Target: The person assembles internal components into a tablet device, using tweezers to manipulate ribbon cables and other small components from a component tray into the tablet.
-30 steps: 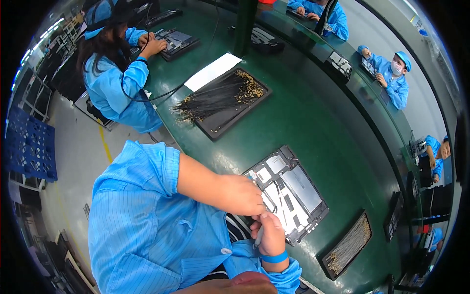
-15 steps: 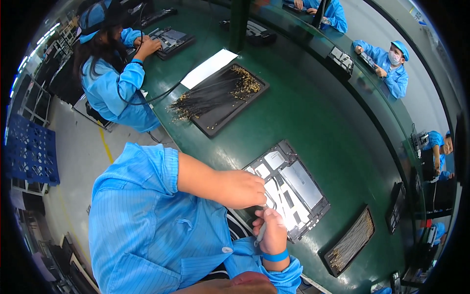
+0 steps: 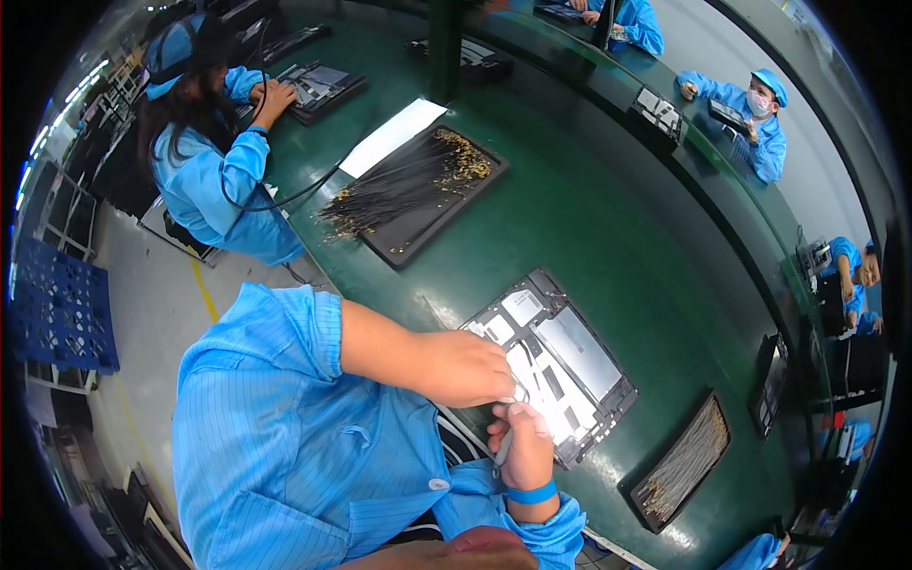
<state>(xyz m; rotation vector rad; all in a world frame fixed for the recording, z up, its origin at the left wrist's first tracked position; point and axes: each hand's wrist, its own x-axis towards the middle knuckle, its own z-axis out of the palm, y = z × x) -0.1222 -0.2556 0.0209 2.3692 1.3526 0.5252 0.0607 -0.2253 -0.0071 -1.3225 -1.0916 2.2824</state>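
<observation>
Blue sleeve at centre left of the frame leads to your left hand (image 3: 465,366), curled over the near corner of the opened tablet chassis (image 3: 556,366), its grip narrow, fingertips pinched on something too small to make out. Just below it, your right hand (image 3: 522,446) is closed around a slim grey tool (image 3: 502,446), thumb pressing toward the same corner. The chassis lies flat on the green bench (image 3: 589,218) at centre frame, inner plates facing up. The step in hand looks like seating or fastening a small part at that corner. The next move calls for steady fingers and a square tool tip. Lower right lies a dark tray of thin wires (image 3: 684,463).
</observation>
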